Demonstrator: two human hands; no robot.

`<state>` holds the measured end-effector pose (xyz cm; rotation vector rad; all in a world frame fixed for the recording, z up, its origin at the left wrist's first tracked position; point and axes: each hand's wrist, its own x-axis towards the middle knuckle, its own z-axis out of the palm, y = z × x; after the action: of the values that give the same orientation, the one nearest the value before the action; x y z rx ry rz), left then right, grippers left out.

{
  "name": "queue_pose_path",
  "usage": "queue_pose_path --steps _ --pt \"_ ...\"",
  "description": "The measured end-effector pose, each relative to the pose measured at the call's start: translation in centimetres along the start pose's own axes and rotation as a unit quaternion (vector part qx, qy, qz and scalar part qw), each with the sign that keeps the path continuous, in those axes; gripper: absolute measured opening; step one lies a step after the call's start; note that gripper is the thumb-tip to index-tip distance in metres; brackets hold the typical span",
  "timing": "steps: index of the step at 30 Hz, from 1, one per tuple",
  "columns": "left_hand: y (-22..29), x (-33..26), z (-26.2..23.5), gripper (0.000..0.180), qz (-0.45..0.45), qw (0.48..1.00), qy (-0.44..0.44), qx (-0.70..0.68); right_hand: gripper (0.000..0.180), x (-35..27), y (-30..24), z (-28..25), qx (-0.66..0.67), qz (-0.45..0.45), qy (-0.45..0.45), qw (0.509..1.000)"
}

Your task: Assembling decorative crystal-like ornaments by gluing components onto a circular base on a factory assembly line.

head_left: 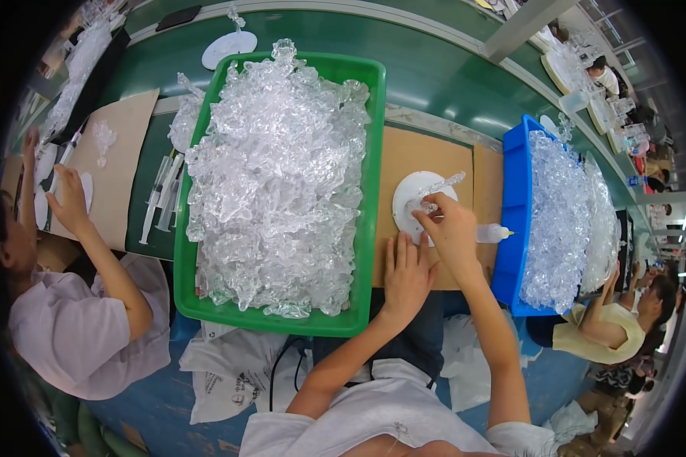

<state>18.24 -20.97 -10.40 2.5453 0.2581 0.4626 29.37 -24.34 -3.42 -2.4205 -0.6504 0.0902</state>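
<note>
My right hand [451, 230] pinches a clear plastic piece [437, 190] and holds it down on a round white disc [419, 202] that lies on a brown cardboard sheet [409, 158]. My left hand [405, 274] rests flat on the cardboard's near edge, fingers together, just left of the right hand and holding nothing. A small white squeeze bottle [493, 233] with a yellow tip lies on its side to the right of my right hand.
A green tray [367, 190] heaped with clear plastic pieces stands to the left. A blue tray [514, 206] of the same pieces is on the right. A person on the left works at another cardboard sheet [122, 145] near several syringes [158, 199]. More people sit far right.
</note>
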Motion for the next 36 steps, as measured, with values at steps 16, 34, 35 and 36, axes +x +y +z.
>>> queue_pose_path --steps 16,34,35,36 --pt "-0.2 -0.4 0.5 0.056 0.009 1.000 -0.008 0.003 0.026 -0.7 -0.1 1.2 0.021 0.041 0.043 0.998" --pt "-1.1 -0.9 0.2 0.052 0.022 0.999 -0.015 -0.041 0.025 -0.4 -1.1 1.8 -0.106 -0.006 0.062 0.992" --pt "-1.2 -0.8 0.0 0.053 0.024 0.999 -0.019 -0.039 0.026 -0.2 -0.9 1.6 -0.106 -0.004 0.054 0.993" --pt "-1.2 -0.8 -0.1 0.053 0.027 0.999 -0.022 -0.037 0.028 0.0 -0.7 1.4 -0.106 -0.001 0.046 0.993"
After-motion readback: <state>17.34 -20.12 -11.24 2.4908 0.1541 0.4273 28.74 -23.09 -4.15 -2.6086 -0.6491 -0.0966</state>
